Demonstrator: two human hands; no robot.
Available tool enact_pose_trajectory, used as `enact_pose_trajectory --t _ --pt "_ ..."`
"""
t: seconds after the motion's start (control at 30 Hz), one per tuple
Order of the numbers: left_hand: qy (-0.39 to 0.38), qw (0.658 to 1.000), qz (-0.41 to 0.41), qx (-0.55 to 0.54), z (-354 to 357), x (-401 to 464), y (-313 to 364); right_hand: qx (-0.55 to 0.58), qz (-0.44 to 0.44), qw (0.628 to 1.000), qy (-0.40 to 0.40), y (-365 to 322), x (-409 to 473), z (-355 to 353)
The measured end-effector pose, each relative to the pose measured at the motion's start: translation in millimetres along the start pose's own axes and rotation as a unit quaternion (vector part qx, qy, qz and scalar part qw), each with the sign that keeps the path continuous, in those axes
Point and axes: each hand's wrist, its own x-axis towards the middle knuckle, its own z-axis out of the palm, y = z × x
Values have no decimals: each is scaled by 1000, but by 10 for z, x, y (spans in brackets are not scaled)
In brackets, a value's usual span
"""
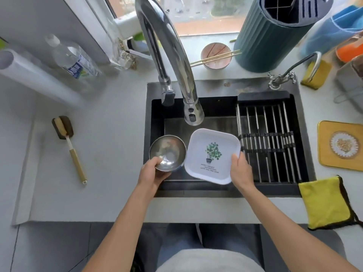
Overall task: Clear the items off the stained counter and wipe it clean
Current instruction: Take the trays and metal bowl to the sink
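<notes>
1. Head view, task items: I see the left hand [152,170] curled round the near rim of a stainless steel bowl [167,152], thumb inside, holding it over the sink [196,188]. The bowl's interior is shiny with faint smears.
2. The right hand [240,170] pinches the right edge of a white square plate [212,156], thumb on top; the plate carries a potted-plant print and small lettering. It sits just beside the bowl, over the basin.
3. Surface: the pale grey counter [110,134] surrounds the dark sink, under a window. A chrome faucet [172,61] arches over the basin.
4. Surroundings: a roll-up drying rack [269,142] covers the sink's right part. A yellow cloth [326,203] lies at the near right; a bottle brush [67,146] lies left.
5. At the back stand a pink bowl [216,55] with chopsticks [214,58] across it, a green utensil holder [275,32] and a water bottle [74,59].
</notes>
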Motion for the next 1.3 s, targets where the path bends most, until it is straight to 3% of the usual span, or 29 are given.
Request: enact_pose_trajectory --t 0.37,0.6,1.17,1.3 --pt "32 998 -50 -9 366 1216 -128 1 129 992 6 238 841 737" --pt "55 994 -92 16 366 1628 -351 40 157 987 -7 467 1230 945" --pt "103 988 -108 33 362 1639 -460 -59 159 986 2 444 1267 959" --pt "92 983 -122 104 276 1353 -413 -60 149 986 -37 319 1073 794"
